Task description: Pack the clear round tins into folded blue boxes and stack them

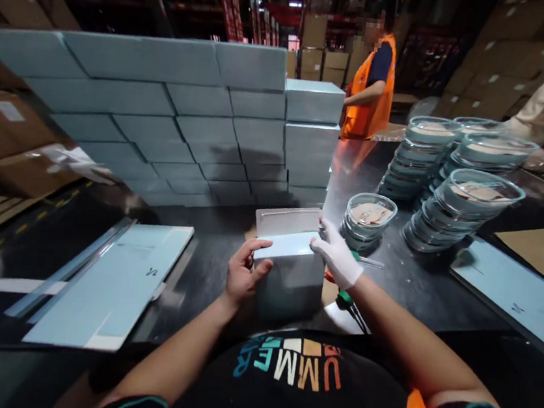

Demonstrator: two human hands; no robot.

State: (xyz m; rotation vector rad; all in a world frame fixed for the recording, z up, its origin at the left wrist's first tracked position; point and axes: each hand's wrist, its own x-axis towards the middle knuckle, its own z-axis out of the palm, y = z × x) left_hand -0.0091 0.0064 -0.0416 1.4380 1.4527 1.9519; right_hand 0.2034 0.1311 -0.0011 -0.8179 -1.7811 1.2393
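Note:
A pale grey-blue box (289, 284) stands upright on the dark table in front of me, with a raised flap (290, 217) along its far top edge. My left hand (245, 270) is bare and grips the box's near left top corner, thumb on the front and fingers over the light blue top panel (287, 245). My right hand (337, 254) wears a white glove. Its thumb presses the right end of that panel, while a finger touches the flap's right corner. Whatever is inside the box is hidden.
A wall of stacked pale boxes (205, 101) rises behind. Clear round containers (467, 216) stand in several stacks at right, a shorter stack (369, 221) nearer. Flat light blue sheets (116, 278) lie left. Green-handled tools (345, 299) sit beside the box. A person in an orange vest (380, 92) stands beyond.

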